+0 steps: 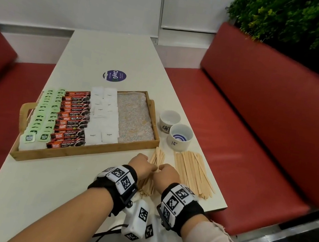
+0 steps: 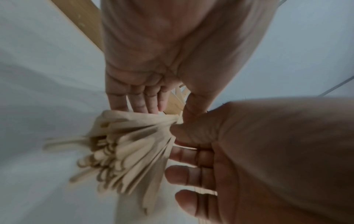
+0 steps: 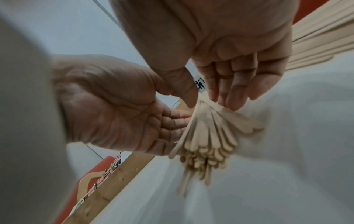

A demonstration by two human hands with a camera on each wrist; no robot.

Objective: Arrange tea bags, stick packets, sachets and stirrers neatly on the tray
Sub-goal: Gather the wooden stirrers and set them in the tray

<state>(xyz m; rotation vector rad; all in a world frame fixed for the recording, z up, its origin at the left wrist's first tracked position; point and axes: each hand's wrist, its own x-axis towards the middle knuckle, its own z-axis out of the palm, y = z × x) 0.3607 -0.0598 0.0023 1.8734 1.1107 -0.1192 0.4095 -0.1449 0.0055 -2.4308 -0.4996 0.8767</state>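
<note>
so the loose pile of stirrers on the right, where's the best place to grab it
Grip the loose stirrers across the middle of their length, coming from above with fingers on one long side and thumb on the other. They lie flat on the table, roughly parallel but fanned at the near ends, so a squeeze at mid-length should gather them evenly. Both hands are busy with the other bundle.

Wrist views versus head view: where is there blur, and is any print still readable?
Head view: mostly sharp, print on the stick packets readable, edges bent by the wide lens. Left wrist view: the stirrer bundle is smeared and soft, and the right hand is dim. Right wrist view: stirrer ends blurred, but the left hand shows clear palm lines.
</note>
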